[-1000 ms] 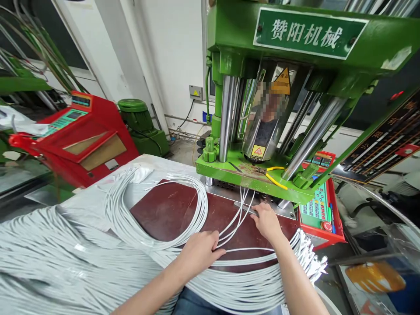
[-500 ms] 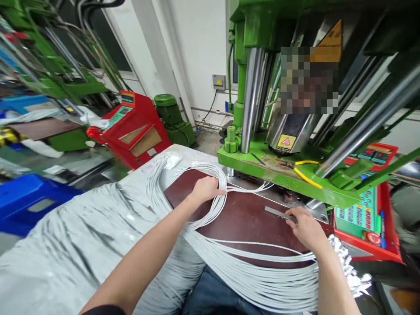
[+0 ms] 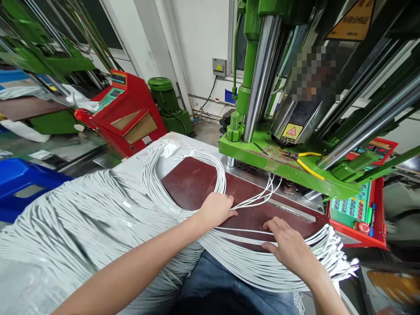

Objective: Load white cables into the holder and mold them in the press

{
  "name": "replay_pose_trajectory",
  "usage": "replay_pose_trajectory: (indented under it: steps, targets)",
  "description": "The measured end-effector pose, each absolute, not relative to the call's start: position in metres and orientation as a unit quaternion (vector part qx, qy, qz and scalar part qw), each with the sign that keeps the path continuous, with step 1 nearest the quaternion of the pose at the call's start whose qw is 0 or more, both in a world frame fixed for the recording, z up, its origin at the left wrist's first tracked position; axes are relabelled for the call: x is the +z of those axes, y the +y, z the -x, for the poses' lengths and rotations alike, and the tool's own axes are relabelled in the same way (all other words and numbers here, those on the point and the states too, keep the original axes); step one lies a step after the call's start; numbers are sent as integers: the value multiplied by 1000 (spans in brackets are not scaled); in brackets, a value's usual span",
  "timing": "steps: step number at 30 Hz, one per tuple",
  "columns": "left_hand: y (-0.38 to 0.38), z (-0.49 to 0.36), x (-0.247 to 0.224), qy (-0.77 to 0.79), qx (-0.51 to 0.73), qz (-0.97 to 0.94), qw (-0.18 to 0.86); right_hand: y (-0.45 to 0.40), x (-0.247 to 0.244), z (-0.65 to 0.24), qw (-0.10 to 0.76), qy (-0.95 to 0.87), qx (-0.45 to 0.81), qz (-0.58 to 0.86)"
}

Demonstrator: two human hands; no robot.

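While the right hand parts thumb and fingers at the near cables, contact unclear, the left hand, closer to the far cables, closes around them; their length runs toward two o'clock, beside a strip, beneath the press.

Blue denim jeans cover the legs at the lower middle of the frame, the cloth mottled with paler, faded areas. A ragged whitish patch marks the denim toward the lower right. Something black, apparently a top, shows blurred at the bottom edge. The left hand and right hand are ungloved, both forearms uncovered.
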State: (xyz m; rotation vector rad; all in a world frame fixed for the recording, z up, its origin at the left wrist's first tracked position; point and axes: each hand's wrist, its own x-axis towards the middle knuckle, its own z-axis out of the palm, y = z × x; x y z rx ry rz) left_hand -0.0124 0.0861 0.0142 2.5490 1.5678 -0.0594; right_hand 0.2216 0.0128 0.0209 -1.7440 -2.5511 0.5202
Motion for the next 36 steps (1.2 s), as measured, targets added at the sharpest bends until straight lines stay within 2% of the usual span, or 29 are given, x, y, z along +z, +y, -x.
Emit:
replay_pose_trajectory:
  steps: [3, 12, 19, 23, 28, 31, 36]
  targets:
    - [68, 11, 19, 492, -8, -865, 99, 12, 18, -220, -24, -818, 143, 556]
    - [38, 22, 25, 426, 49, -884, 187, 16, 12, -218, -4, -824, 97, 558]
    - [28, 8, 0, 396, 52, -912, 88, 14, 11, -217, 10, -832, 62, 551]
    - [40, 0, -1, 389, 52, -915, 95, 15, 15, -220, 16, -830, 73, 553]
    - [60, 2, 9, 412, 52, -896, 156, 26, 14, -224, 8, -827, 83, 557]
    - [66, 4, 17, 414, 59, -882, 218, 32, 23, -225, 50, -822, 121, 554]
    - [70, 6, 32, 369, 50, -867, 331, 24, 70, -219, 136, -822, 186, 520]
